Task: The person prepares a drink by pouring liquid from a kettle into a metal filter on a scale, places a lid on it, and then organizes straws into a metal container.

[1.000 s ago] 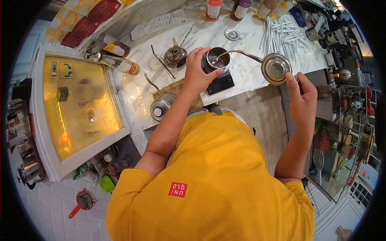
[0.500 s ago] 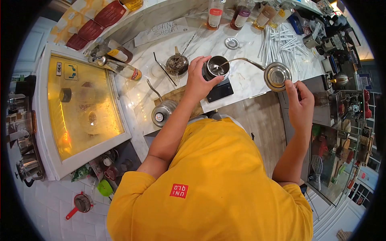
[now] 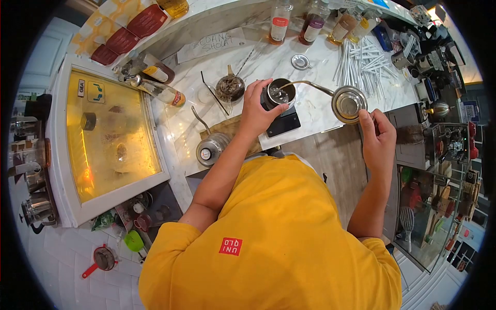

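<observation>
My left hand (image 3: 260, 109) is wrapped round a dark cup (image 3: 264, 99) with a shiny metal inside, thumb across its near side. The cup overlaps a black digital scale (image 3: 285, 123) at the counter's edge. In my right hand (image 3: 378, 135) is a steel gooseneck kettle (image 3: 349, 104), gripped on its near side, with its lid off. Its long spout reaches left over the cup's mouth, where clear liquid shows. A loose metal lid (image 3: 300, 62) lies behind them. Left of the cup stands a round glass pot (image 3: 230, 89) with dark dried pieces inside.
A second gooseneck kettle (image 3: 211, 150) with a thermometer stands beside a wooden board (image 3: 227, 127). White straws (image 3: 364, 67) lie spread at the back right. Several labelled bottles (image 3: 279, 25) line the back. A yellow-lit glass-topped freezer (image 3: 111, 139) is at left.
My right hand and the kettle have shifted slightly left and down. The liquid in the cup looks higher and more rippled. My left hand stays round the cup.
</observation>
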The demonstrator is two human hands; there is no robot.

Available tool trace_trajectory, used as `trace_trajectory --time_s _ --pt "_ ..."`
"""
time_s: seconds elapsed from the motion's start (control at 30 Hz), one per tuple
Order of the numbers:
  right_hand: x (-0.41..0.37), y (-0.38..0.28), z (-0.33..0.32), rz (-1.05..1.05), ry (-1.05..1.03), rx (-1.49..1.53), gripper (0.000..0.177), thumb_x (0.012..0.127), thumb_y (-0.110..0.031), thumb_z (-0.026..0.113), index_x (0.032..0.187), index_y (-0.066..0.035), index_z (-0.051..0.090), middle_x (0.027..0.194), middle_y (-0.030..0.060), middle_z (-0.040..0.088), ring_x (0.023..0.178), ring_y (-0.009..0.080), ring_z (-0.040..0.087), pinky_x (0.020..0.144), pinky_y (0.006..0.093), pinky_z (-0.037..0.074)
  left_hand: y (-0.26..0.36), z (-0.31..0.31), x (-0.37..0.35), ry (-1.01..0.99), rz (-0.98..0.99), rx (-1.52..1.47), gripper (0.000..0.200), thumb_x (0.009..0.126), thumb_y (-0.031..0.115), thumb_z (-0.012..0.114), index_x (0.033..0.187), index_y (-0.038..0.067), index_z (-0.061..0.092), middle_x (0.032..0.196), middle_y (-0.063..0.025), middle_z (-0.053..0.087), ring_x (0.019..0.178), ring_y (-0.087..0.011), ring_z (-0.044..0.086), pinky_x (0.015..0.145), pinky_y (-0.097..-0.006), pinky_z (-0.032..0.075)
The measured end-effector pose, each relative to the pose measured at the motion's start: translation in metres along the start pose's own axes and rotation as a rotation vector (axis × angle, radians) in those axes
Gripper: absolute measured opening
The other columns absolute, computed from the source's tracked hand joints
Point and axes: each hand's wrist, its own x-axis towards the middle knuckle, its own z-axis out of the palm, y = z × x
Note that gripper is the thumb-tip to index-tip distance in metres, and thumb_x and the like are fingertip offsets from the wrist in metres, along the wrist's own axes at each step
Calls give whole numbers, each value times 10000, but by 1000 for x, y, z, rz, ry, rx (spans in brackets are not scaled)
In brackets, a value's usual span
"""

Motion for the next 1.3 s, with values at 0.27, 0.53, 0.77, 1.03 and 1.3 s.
trace_trajectory --time_s 0.27,0.53,0.77,1.03,1.3 --pt "6 14 -7 -25 11 -12 472 1040 -258 713 749 -22 424 681 -35 342 656 66 308 558 291 254 4 1 -3 4 -45 23 825 744 326 946 1448 113 573 1424 -130 551 1324 -309 554 1032 -437 509" --pt "9 28 -6 -45 -32 -93 468 1011 -245 743 755 4 442 665 31 351 627 104 314 547 315 284 10 6 -9 42 -101 9 885 721 310 952 1487 111 557 1522 -185 490 1432 -366 463 1189 -455 399" --pt "20 37 -2 -57 -111 -16 465 1011 -253 746 750 -5 452 653 7 352 628 92 313 543 311 277 19 6 -17 86 -128 -41 970 730 326 954 1541 81 480 1555 -175 455 1450 -351 442 1206 -455 382" --pt "46 40 4 -74 -152 86 461 1022 -263 736 745 -13 465 654 -15 365 628 74 313 542 304 263 19 9 -18 142 -127 20 917 726 326 955 1500 86 527 1553 -165 466 1448 -351 443 1205 -459 375" --pt "60 51 1 -109 -167 61 463 1022 -267 736 744 -14 465 664 -16 368 635 77 313 547 304 256 16 9 -15 129 -103 135 886 741 351 948 1495 125 541 1561 -113 485 1437 -300 466 1073 -457 474"
